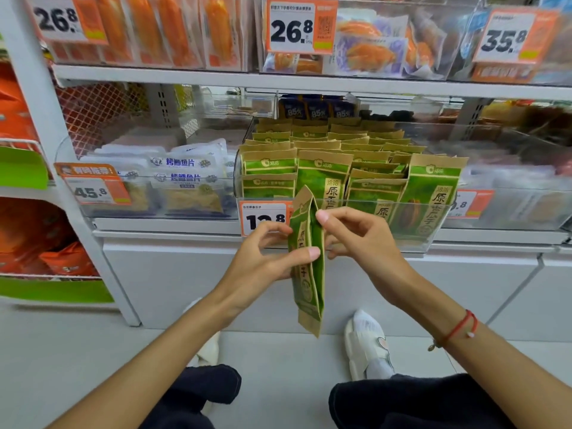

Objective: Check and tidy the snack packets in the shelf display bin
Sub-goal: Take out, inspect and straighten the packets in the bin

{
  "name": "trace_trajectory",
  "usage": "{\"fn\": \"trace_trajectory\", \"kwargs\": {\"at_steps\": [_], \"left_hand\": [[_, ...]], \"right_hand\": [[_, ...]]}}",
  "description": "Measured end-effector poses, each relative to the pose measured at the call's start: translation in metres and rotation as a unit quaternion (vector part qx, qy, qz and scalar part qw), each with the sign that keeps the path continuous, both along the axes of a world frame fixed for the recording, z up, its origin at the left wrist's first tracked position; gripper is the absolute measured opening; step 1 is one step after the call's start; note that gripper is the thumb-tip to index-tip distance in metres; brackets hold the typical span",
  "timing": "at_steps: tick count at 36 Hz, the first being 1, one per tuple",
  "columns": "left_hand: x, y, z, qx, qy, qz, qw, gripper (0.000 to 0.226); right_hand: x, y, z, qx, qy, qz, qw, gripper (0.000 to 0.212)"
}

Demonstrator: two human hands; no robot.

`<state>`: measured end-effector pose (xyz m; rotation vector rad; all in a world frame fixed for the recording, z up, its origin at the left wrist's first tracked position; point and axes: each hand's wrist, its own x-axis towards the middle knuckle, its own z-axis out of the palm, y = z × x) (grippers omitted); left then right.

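Right now the big white shelf carries a clear display bin at its front edge, and the bin is packed with rows of green and brown snack packets. 1 more green packet is out of the bin, held up in the air just in front of the bin's front wall, with its thin side facing the camera.

The left hand holds it from the left, thumb pressed on the near side and fingers curled behind. The right hand pinches the packet's upper right edge between thumb and first finger.

What could go wrong? The packet hangs over the floor with nothing under it, so a loose pinch could let it slip and fall by the white shoes. A hard squeeze could crease it. The bin looks very full, so pushing this packet back in fast could bend it or tip its neighbours. It could also bump the orange price tag on the bin's front left corner.
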<state>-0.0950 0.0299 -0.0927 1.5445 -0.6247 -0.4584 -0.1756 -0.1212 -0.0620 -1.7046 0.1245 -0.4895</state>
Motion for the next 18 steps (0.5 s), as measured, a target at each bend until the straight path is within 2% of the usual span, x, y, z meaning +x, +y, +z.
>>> {"fn": "trace_trajectory", "kwargs": {"at_steps": [5,10,18], "left_hand": [[0.0008,0.0039,-0.0005,-0.020,-0.004,-0.026,0.999,0.067],[-0.0004,0.0034,0.0003,-0.019,-0.004,-0.009,1.000,0.051],[-0.0062,0.0019,0.0036,-0.094,-0.038,0.079,0.992,0.054]], "right_hand": [[-0.0012,0.0027,0.0043,-0.040,-0.046,0.014,0.998,0.008],[0.0010,0.0047,0.0025,-0.078,-0.067,-0.010,0.995,0.009],[-0.0055,0.0027,0.0082,-0.062,-0.061,0.049,0.995,0.014]]}}
